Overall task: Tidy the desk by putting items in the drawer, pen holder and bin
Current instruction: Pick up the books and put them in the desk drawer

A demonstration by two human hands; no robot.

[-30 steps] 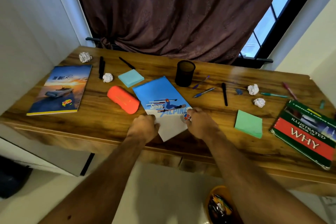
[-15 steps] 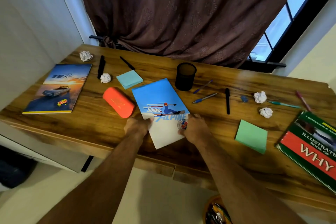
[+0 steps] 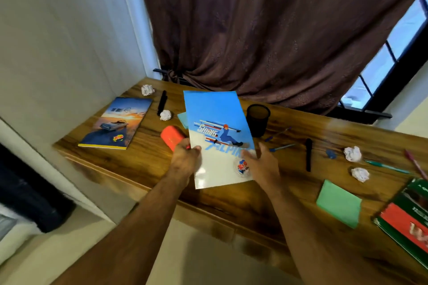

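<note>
- The left hand is gripping the left edge of the blue and white skiing notebook, thumb over the cover and fingers curled behind it.
- The right hand is holding the notebook's lower right edge, thumb lying across the cover near a round sticker, fingers wrapping behind.
- The notebook is standing tilted up between both hands, its far end raised over the wooden desk, cover facing the camera.
- Just beyond the left hand, an orange rounded case is lying on the desk, partly hidden by the notebook's edge.
- Well right of the right hand, a green sticky-note pad is lying near the desk's front, with a green and red hardcover book beyond it at the frame edge.
- Past the right hand, a black marker and blue pens are lying on the desk; two crumpled paper balls are sitting farther right.
- Just behind the notebook's right side, a black mesh pen holder is standing upright.
- Far left of the left hand, a sunset-cover notebook is lying flat, with another paper ball and a black pen beyond.
</note>
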